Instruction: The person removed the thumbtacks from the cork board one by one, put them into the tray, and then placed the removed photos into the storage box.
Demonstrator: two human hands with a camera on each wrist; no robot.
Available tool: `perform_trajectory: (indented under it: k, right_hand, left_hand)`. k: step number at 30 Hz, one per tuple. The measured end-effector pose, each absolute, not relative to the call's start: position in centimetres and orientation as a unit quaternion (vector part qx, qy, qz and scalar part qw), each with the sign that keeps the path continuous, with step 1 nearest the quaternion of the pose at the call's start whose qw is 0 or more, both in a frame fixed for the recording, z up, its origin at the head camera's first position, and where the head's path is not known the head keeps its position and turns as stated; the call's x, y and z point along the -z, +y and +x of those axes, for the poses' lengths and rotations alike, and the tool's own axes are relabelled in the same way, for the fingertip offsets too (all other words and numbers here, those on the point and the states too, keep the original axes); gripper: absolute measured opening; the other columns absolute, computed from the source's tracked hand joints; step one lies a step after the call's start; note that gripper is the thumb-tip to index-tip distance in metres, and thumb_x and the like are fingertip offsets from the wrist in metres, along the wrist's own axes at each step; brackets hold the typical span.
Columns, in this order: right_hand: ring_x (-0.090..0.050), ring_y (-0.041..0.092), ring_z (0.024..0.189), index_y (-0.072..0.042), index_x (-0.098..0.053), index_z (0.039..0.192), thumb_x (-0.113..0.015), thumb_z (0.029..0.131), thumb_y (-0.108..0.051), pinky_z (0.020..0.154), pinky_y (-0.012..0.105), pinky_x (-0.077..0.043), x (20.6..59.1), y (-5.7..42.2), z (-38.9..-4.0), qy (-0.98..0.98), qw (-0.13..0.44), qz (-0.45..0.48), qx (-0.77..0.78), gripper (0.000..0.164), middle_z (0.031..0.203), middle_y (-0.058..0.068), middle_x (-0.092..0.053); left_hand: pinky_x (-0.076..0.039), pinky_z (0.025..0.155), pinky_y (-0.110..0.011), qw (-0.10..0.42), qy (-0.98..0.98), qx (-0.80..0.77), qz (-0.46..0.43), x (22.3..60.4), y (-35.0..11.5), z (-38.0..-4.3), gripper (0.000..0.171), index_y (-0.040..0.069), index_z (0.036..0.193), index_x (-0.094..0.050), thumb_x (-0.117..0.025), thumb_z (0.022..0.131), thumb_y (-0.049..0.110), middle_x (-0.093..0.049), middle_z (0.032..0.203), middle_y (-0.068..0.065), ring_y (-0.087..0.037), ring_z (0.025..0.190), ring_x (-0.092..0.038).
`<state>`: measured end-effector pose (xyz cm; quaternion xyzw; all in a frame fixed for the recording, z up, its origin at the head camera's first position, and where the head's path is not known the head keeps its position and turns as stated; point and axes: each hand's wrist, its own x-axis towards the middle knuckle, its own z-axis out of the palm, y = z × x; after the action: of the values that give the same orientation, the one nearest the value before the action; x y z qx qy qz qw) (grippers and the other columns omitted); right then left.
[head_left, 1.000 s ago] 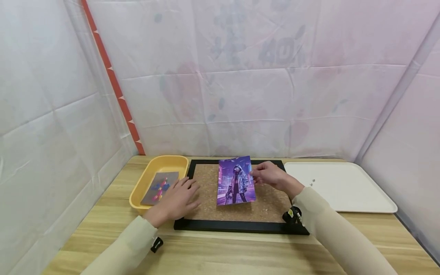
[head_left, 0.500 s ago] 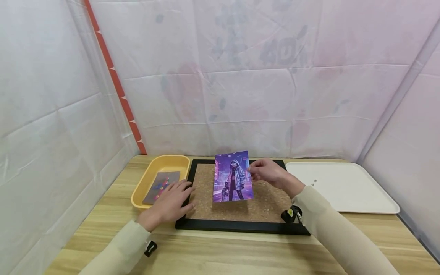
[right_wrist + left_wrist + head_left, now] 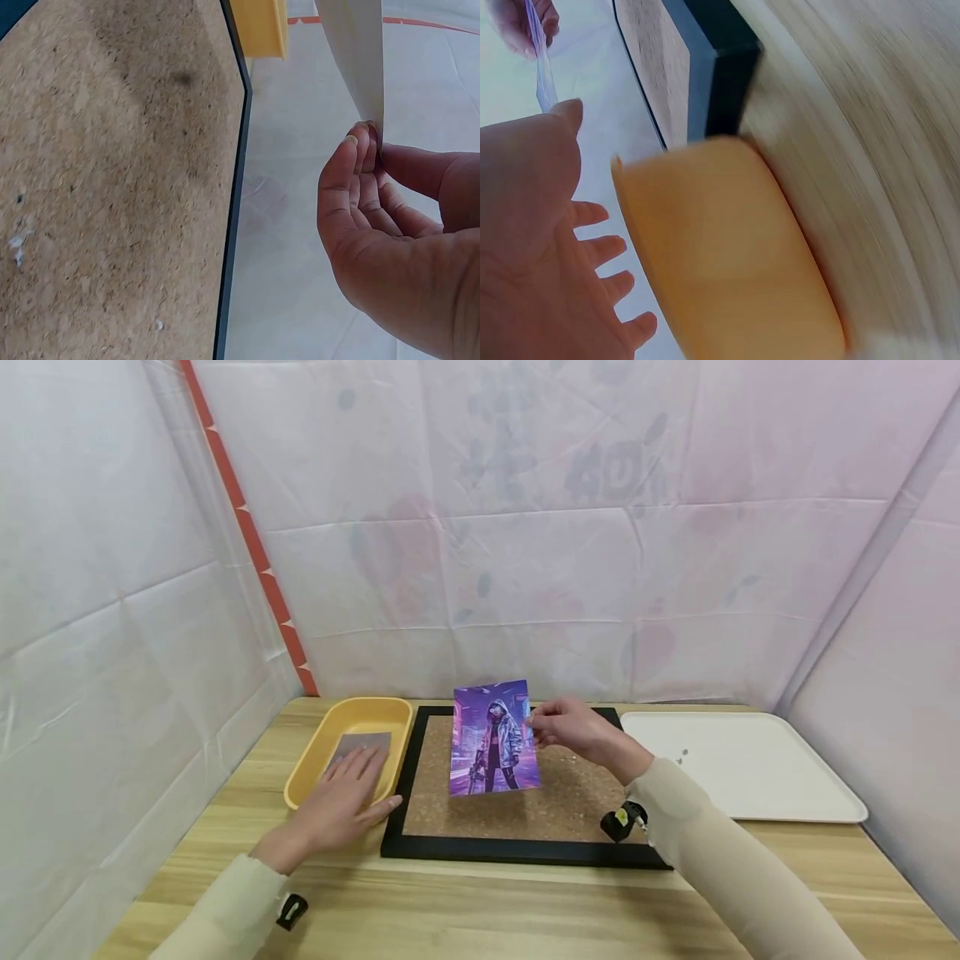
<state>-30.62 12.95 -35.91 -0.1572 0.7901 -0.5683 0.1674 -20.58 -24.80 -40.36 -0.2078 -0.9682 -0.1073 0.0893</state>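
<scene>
A purple picture card [image 3: 495, 739] showing a hooded figure is held up over the cork board [image 3: 570, 802]. My right hand [image 3: 581, 733] pinches its right edge between thumb and fingers; the card's pale back [image 3: 358, 56] shows in the right wrist view. Over the yellow tray [image 3: 303, 781] at the left reaches my left hand [image 3: 330, 810], its fingers spread and nothing gripped. Beneath those fingers lies a grey picture card [image 3: 373, 742], mostly covered by the hand. In the left wrist view the hand [image 3: 532, 247] is beside the yellow tray's outer wall [image 3: 727, 247].
The cork board has a raised black frame [image 3: 525, 850]. To its right lies a white tray [image 3: 757, 768] with small grey bits [image 3: 682, 756] on it. All stand on a wooden table [image 3: 450, 910], with white sheeting [image 3: 540, 560] hung behind and at both sides.
My left hand has moved left and down from the board's edge to over the yellow tray, covering the grey card. The right hand has shifted the purple card left and slightly up.
</scene>
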Motion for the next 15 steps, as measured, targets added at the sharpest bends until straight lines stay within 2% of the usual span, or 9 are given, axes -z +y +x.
perform_trajectory:
  k: [4, 9, 15]
  right_hand:
    - [-0.064, 0.02, 0.084, 0.009, -0.067, 0.111, -0.054, 0.107, -0.012, 0.083, 0.035, -0.058, 35.7, 12.3, -30.7, 0.787, 0.168, -0.158, 0.572, 0.025, 0.094, 0.011, -0.067]
    - [-0.065, 0.02, 0.085, 0.009, -0.067, 0.115, -0.055, 0.107, -0.012, 0.085, 0.036, -0.058, 35.4, 11.6, -30.7, 0.784, 0.174, -0.153, 0.575, 0.026, 0.096, 0.013, -0.069]
    - [-0.066, 0.02, 0.084, 0.009, -0.066, 0.111, -0.054, 0.107, -0.012, 0.085, 0.038, -0.058, 35.0, 11.0, -30.8, 0.781, 0.173, -0.159, 0.578, 0.025, 0.094, 0.011, -0.067]
  left_hand:
    - [-0.023, 0.115, -0.072, 0.095, -0.971, 0.11, -0.189, 40.2, -26.5, -20.2, 0.079, -0.004, 0.155, -0.037, -0.058, 0.102, 0.05, -0.036, 0.159, -0.026, -0.051, 0.149, -0.026]
    - [-0.02, 0.114, -0.074, 0.094, -0.974, 0.12, -0.168, 40.4, -28.2, -19.9, 0.079, 0.0, 0.157, -0.034, -0.059, 0.102, 0.05, -0.035, 0.16, -0.027, -0.054, 0.148, -0.022]
    - [-0.015, 0.115, -0.074, 0.087, -0.975, 0.139, -0.151, 41.0, -29.7, -19.8, 0.088, -0.008, 0.157, -0.028, -0.06, 0.101, 0.052, -0.026, 0.161, -0.033, -0.056, 0.148, -0.018]
